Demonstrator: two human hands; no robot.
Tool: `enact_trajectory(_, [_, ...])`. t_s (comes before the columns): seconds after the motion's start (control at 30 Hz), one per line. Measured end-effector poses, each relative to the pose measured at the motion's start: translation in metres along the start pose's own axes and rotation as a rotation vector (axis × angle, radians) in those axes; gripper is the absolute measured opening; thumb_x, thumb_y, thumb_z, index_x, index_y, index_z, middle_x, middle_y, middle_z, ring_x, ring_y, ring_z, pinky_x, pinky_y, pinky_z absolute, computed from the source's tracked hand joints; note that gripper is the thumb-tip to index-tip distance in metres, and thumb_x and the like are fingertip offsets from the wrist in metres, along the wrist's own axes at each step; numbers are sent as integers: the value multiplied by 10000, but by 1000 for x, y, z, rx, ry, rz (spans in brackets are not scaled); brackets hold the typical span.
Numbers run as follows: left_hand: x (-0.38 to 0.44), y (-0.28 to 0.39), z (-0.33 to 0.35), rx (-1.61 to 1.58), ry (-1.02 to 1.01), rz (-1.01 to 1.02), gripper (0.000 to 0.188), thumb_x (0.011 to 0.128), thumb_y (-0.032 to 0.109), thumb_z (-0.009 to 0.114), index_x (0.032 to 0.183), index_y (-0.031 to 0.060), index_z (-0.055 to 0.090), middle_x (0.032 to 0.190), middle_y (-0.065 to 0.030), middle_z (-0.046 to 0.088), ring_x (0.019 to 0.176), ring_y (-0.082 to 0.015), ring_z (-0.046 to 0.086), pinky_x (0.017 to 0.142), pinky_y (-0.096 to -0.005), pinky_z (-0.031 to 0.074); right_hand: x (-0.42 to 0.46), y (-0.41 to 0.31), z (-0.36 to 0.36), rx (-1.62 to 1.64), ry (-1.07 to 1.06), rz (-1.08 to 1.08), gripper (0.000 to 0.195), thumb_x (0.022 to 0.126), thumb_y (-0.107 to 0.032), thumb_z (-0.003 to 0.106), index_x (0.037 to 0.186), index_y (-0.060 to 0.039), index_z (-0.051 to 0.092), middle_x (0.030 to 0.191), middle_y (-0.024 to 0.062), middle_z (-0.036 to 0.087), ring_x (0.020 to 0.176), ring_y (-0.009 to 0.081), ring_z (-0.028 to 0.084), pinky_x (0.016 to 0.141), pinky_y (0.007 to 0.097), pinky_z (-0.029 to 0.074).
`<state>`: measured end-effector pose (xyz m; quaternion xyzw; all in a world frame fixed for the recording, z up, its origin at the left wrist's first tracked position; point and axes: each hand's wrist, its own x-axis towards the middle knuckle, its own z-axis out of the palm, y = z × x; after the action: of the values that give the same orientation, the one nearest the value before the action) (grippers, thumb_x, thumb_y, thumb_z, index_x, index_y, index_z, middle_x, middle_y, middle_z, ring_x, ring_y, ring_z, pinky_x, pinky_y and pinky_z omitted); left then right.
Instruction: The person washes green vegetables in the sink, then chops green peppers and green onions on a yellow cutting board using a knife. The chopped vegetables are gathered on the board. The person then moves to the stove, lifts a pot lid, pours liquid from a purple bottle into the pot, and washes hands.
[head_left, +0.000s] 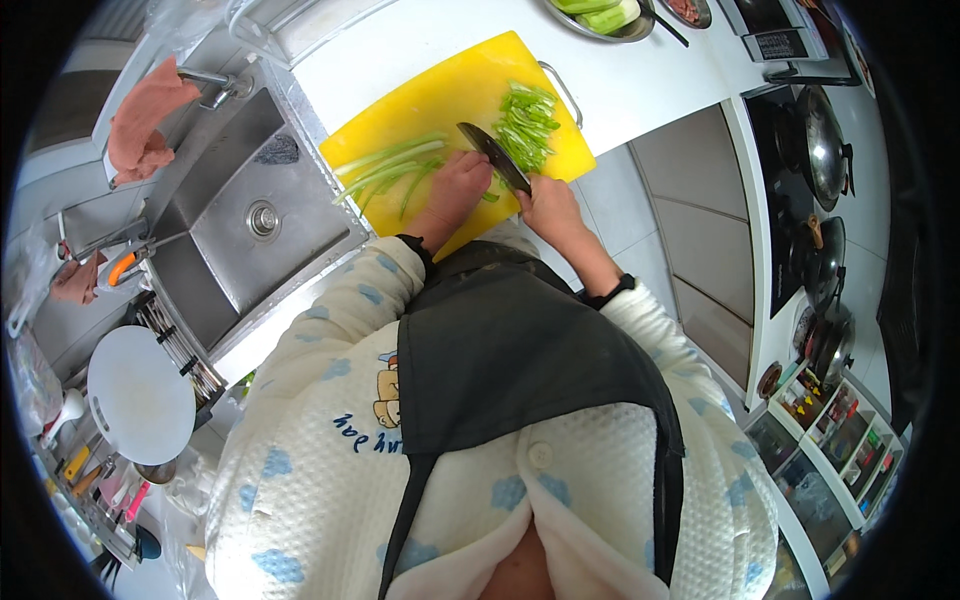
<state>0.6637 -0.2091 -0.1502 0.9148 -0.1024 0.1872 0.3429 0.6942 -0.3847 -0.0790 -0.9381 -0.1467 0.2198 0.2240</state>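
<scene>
A yellow cutting board (420, 97) lies aslant on the white counter, its metal handle at the right end. Long green vegetable stalks (390, 166) spread over its left part, and my left hand (459, 187) presses on their right ends with curled fingers. In my right hand (551, 208) is the handle of a kitchen knife (495, 156); its dark blade stands right beside my left fingertips. A pile of cut green pieces (527, 126) lies on the board to the right of the blade. A small green piece lies below the blade, near my left hand.
Left of the board is a steel sink (262, 217) with a faucet (225, 84) and a pink cloth (146, 124). A metal bowl of peeled green vegetables (637, 30) and a dish of meat (690, 11) stand beyond the board. Pans (823, 150) sit on the stove at right.
</scene>
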Motion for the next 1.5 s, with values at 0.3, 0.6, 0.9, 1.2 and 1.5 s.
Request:
enact_trajectory(0.3, [-5,-2,0,-126,80,-93,89,758,34,699,830,44,646,923,-73,651,807,-276,629,681,-370,521,-5,2,-14,86,114,-51,217,850,-166,673,963,17,645,804,265,648,816,460,620,717,507,501])
enact_trajectory(0.6, [-3,-6,0,-73,100,-6,89,745,37,698,803,51,632,872,-58,632,814,-253,617,692,-347,519,-1,-4,6,-3,-24,10,211,853,-195,662,939,-3,642,826,255,654,833,453,634,737,515,514])
enact_trajectory(0.9, [-5,26,-20,-34,83,-269,321,740,137,769,997,48,598,912,-110,633,838,-335,613,714,-423,504,7,10,9,194,65,-17,194,859,-194,660,969,-35,654,809,220,656,804,439,626,713,509,506])
enact_trajectory(1.2, [-6,24,-17,-45,-89,-354,293,771,92,691,1059,81,640,949,-108,649,837,-337,627,727,-432,503,5,30,-22,28,66,-196,179,868,-184,641,974,-40,649,817,230,653,808,439,623,705,502,503])
enact_trajectory(1.5, [0,10,-8,60,-83,-52,226,767,23,624,980,76,680,997,-54,648,871,-278,606,726,-384,514,-20,5,-42,-77,41,-119,122,855,-151,617,903,-39,619,771,226,645,751,441,628,653,530,503])
